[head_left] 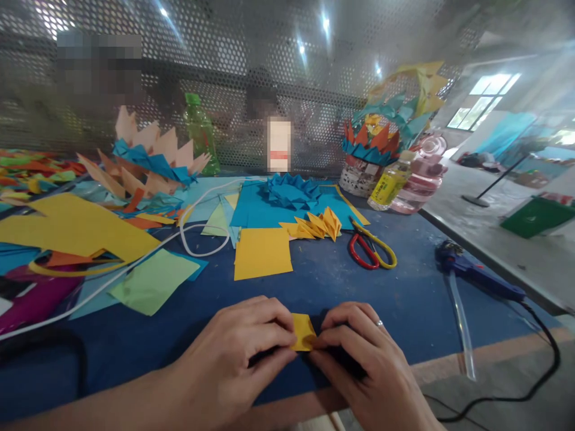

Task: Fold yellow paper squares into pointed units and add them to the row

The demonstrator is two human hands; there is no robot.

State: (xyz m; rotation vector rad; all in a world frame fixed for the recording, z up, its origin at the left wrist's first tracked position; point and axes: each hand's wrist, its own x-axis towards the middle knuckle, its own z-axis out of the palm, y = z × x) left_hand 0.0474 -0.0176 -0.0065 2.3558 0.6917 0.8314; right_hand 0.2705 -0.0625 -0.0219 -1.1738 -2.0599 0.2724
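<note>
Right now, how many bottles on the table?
3. A green bottle stands at the back by the mesh screen. A yellow-labelled bottle and a pink bottle stand together back right, beside the paper-decorated basket. Paper piles may hide others.

Folded paper piece [302, 332] sitting between left hand [238, 353] and right hand [359, 359] at the table's [404, 299] near edge, paper square [262, 252] lying behind it, scissors [371, 248] lying right of the square, glue gun [476, 276] resting farther right, bottle [390, 187] standing behind the scissors.
</note>
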